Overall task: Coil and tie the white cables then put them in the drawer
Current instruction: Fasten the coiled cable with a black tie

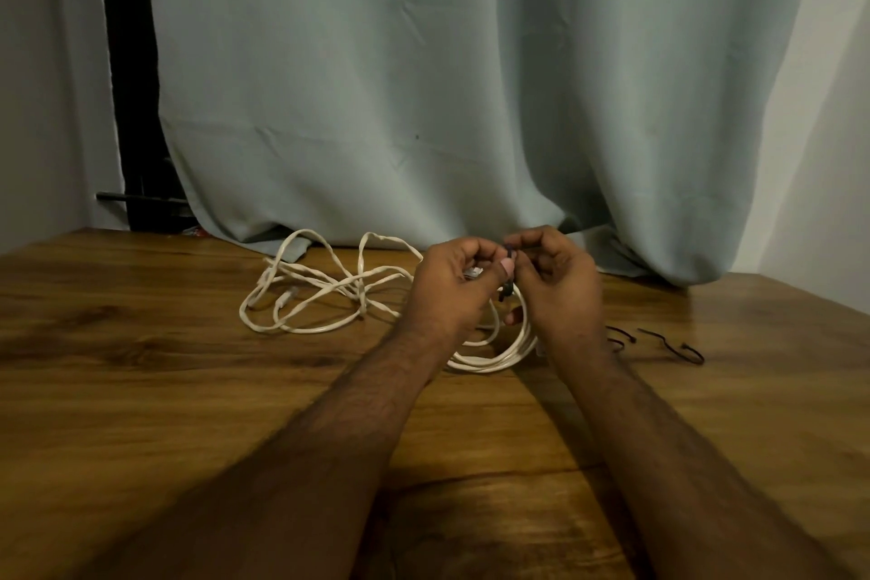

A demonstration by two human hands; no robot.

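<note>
1. Between the two raised hands, just above the wooden table, a dark cable tie stands roughly upright against the top of a coiled white cable.
2. That coil hangs from the hands toward the person, and its lower loops rest on the table under the wrists. Its long axis runs from the pinch point down and slightly right.
3. The left hand has its fingers curled round the gathered top of the coil; the thumb presses against the tie, and a pale connector end shows inside the fist.
4. The right hand pinches the tie's upper part with curled fingertips. Whether the tail is already through the tie's head I cannot tell, as the fingers cover that spot.
5. Both hands are equally near the tie; the right looks placed to pull while the left steadies the bundle, so any tightening pull would probably go up and to the right, away from the left thumb.
6. A second white cable lies loose and uncoiled on the table, left of the hands and farther back, its sprawl running mostly left to right. The left hand is the nearer one to it.
7. Spare cable ties lie on the table to the right, nearest the right hand.
8. A grey-green curtain hangs behind; no drawer is in view.
</note>
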